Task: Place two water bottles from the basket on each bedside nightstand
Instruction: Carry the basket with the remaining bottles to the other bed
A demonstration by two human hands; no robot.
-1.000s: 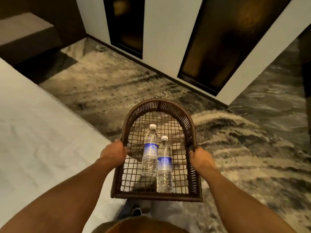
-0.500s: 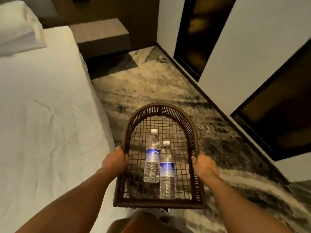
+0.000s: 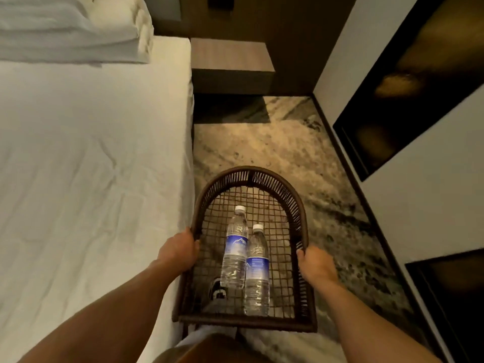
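I carry a dark brown wicker basket (image 3: pixel 250 175) in front of me, above the floor beside the bed. My left hand (image 3: pixel 179 251) grips its left rim and my right hand (image 3: pixel 315 264) grips its right rim. Two clear water bottles with white caps and blue labels lie side by side on the mesh bottom: one (image 3: pixel 235 247) on the left, the other (image 3: pixel 258 271) closer to me on the right. The brown wooden nightstand (image 3: pixel 230 55) stands ahead, at the head of the bed, with nothing on its top.
A bed with a white sheet (image 3: pixel 91 166) fills the left side, with stacked white pillows (image 3: pixel 70 27) at its head. A white wall with dark panels (image 3: pixel 408 82) runs along the right. Patterned carpet (image 3: pixel 262 142) forms a narrow aisle to the nightstand.
My view has swung left, so the bed, pillows and nightstand now lie straight ahead. The basket stays in both hands with the bottles in the same place.
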